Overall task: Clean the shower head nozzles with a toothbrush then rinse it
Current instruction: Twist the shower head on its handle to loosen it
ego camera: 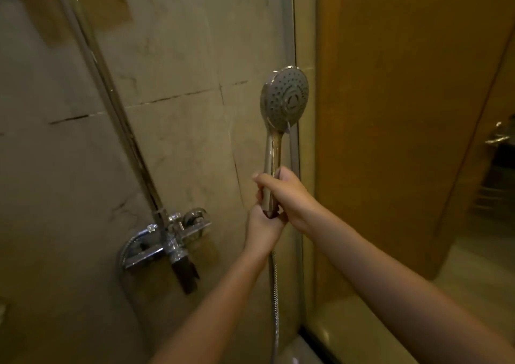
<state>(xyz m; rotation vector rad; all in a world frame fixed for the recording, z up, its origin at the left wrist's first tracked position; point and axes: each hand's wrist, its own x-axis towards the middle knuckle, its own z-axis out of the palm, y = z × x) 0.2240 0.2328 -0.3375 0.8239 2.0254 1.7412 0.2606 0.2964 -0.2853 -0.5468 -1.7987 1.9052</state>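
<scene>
- Head view: a chrome shower head [284, 98] stands upright in the right-centre of the frame, its round grey nozzle face turned towards the camera and slightly to the right, rows of small nozzle dots visible around a central disc.
- Its chrome handle runs straight down from the face into the two hands stacked at the centre of the frame.
- The right hand [287, 196] enters from the lower right on a bare forearm and grips the handle from the right side; its fingers are clamped around the handle, the thumb lying along the near side.
- The left hand [263, 227] comes up from the bottom centre and sits directly below the right, touching it; its fingers are curled shut around the bottom end of the handle, where the hose joins.
- A ribbed metal hose [276, 294] hangs down from under the left hand to the bottom edge of the frame.
- In the lower left of the frame a chrome mixer valve [167, 238] is fixed to the beige tiled wall [181, 56], with a lever on top and a dark spout below.
- A chrome riser pipe [111, 98] climbs from the valve diagonally to the upper left corner.
- A glass partition edge [292, 43] runs vertically just behind the shower head, and an orange-brown panel [404, 84] fills the right side.
</scene>
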